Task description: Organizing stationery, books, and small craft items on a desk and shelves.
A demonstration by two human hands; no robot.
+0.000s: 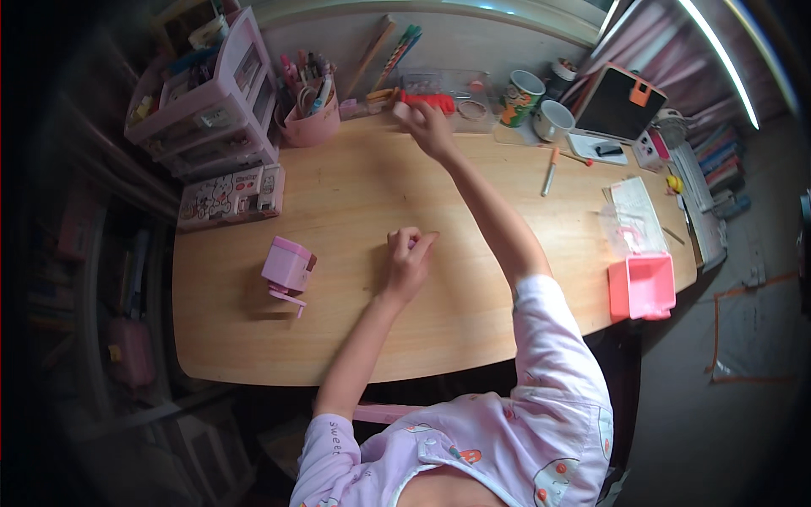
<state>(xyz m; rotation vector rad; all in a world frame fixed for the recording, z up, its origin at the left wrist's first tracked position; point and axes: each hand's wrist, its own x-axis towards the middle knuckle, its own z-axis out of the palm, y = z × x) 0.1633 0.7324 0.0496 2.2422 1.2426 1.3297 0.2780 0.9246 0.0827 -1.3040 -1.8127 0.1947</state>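
Note:
Over the middle of the desk, my left hand (408, 264) is closed, with a bit of something small and purple showing between the fingers; its kind is hidden. My right hand (429, 129) reaches to the back of the desk, fingers closed together beside a red object (432, 102) in a clear tray (481, 127). A small pale shape shows at its fingertips, but I cannot tell whether it is a held thing. To the left of my left hand stands a pink hand-crank pencil sharpener (289, 265), its crank toward me.
At the back left are a pink drawer unit (198, 122), a pencil case (232, 196) and a pink pen cup (309, 125). A patterned cup (522, 97), a white mug (553, 121) and a dark-screened tablet (615, 103) stand back right. An orange-capped marker (550, 173) and a pink box (642, 287) lie right.

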